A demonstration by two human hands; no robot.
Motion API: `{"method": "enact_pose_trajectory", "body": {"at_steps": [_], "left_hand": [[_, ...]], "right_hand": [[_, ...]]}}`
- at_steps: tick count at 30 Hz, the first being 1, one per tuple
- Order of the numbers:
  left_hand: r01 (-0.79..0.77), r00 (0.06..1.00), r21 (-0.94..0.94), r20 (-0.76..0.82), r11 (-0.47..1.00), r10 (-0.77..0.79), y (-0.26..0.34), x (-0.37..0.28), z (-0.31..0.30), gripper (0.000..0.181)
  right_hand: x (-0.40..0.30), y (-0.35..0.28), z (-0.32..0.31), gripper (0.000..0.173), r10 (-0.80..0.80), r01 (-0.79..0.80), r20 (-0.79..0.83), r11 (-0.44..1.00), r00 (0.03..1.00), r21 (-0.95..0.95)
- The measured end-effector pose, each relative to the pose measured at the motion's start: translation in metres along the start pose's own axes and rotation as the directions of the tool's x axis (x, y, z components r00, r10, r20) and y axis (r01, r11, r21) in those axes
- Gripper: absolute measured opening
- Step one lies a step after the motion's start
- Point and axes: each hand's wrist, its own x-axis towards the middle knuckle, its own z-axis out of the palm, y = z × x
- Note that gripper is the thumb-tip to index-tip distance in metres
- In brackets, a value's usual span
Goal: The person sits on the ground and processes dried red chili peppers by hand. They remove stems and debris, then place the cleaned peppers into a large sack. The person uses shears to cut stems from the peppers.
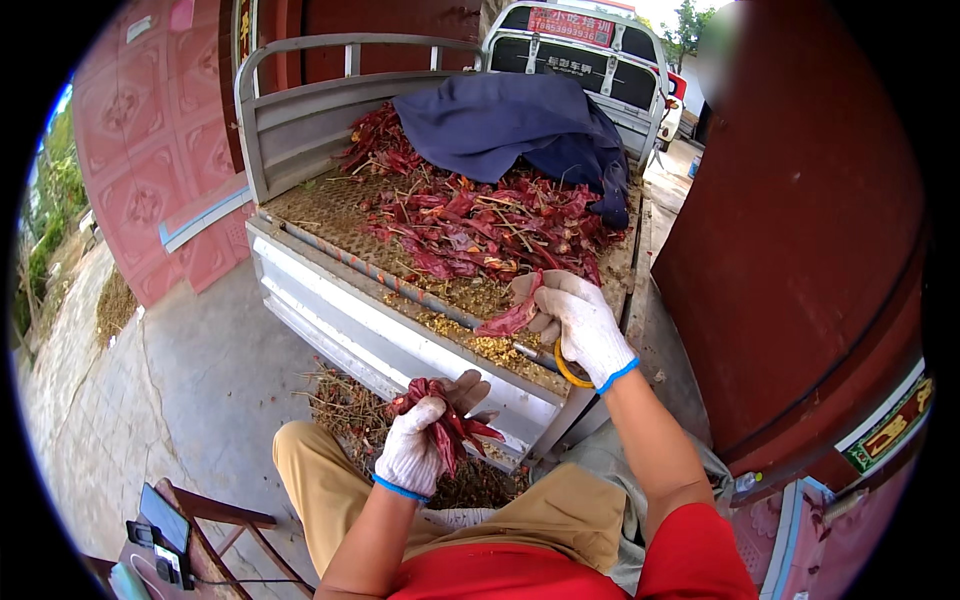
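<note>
My left hand (420, 442), in a white knit work glove with a blue cuff, holds a bunch of dried red chili peppers (450, 431) in front of the truck bed's lowered side. A single dried chili pepper (510, 318) is pinched between the fingers of my gloved right hand (574, 307), over the bed's near edge. Just past that hand lies a heap of dried red chilies (472, 225) with stems among them. A dark blue cloth (495, 124) covers its far part. Yellow seeds (493, 347) are scattered along the edge by my right hand.
A metal cargo bed (315, 199) with a rail stands before me. Stems and debris (352, 405) lie on the ground beneath it. At lower left, a wooden stool (217, 510) bears a phone (163, 517) and a cable. A dark red door (795, 225) stands to the right.
</note>
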Motion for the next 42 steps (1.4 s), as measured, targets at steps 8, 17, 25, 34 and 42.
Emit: {"method": "enact_pose_trajectory", "body": {"at_steps": [8,17,25,34,42], "left_hand": [[-0.060,0.996,-0.108,-0.065,0.992,0.053,-0.008,0.004,0.023,0.036],[-0.016,0.995,0.127,-0.097,0.992,0.029,-0.009,0.002,0.026,0.032],[-0.043,0.993,-0.030,-0.110,0.999,0.040,-0.023,0.004,0.025,0.035],[0.080,0.996,-0.062,-0.044,0.995,-0.083,-0.025,0.002,0.022,0.043],[0.205,0.978,0.045,-0.053,0.978,-0.203,-0.034,0.004,0.020,0.041]], "right_hand": [[-0.089,0.048,0.029,0.027,-0.443,0.479,0.207,0.689,0.872,-0.544],[-0.106,0.043,0.050,0.013,-0.376,0.474,0.369,0.240,0.850,-0.847],[-0.115,0.020,0.040,0.023,-0.204,0.444,0.396,0.348,0.895,-0.826],[-0.121,0.026,0.020,0.020,-0.384,0.403,0.211,0.539,0.899,-0.740],[-0.111,0.004,0.018,0.035,-0.370,0.440,0.303,0.378,0.878,-0.815]]}}
